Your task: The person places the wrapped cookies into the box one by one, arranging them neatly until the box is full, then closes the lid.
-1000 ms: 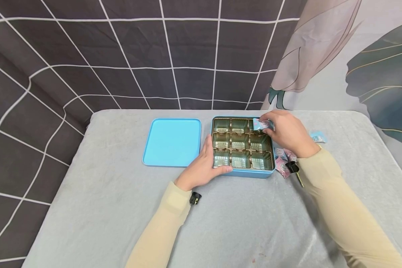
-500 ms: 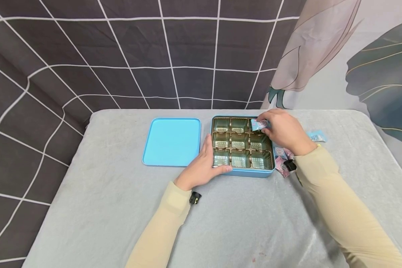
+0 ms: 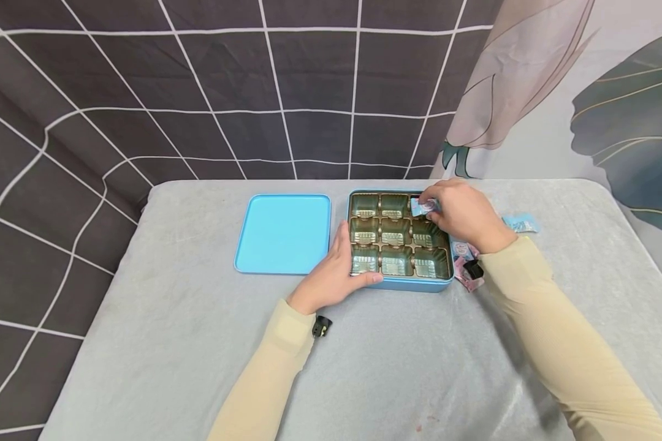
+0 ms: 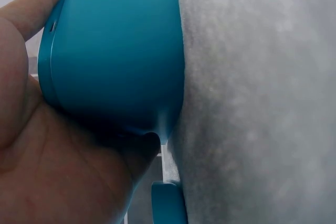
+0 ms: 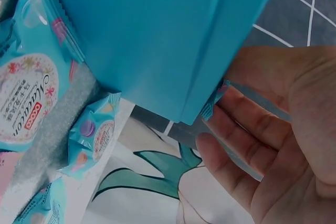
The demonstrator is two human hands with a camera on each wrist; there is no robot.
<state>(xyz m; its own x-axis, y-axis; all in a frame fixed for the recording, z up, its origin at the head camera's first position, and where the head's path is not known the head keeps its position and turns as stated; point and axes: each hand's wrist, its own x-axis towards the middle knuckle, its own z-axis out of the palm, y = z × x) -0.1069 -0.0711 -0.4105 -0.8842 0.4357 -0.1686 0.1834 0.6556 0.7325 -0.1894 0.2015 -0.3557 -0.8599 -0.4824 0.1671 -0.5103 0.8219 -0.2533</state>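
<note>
A blue tin [image 3: 405, 285] holds a gold tray [image 3: 395, 233] divided into several square compartments. My left hand [image 3: 331, 275] presses its near left corner, thumb along the front and fingers straight up the left side. In the left wrist view the palm [image 4: 58, 171] lies against the tin's blue wall [image 4: 115, 45]. Over the far right compartment my right hand [image 3: 466, 214] pinches a small blue wrapped macaron packet [image 3: 419, 207]. Only an edge of that packet [image 5: 211, 103] shows beyond the tin in the right wrist view, beside my fingers [image 5: 247, 129].
The blue lid [image 3: 282, 234] lies flat left of the tin. Pink and blue packets [image 3: 463, 251] lie against the tin's right side, partly under my right wrist. Another blue packet [image 3: 521, 223] lies farther right on the grey cloth [image 3: 198, 343]. A dark gridded curtain [image 3: 309, 73] hangs behind.
My right hand has shifted slightly left with the pinched packet, farther over the far right compartment. The left hand, tin and lid stay where they were.
</note>
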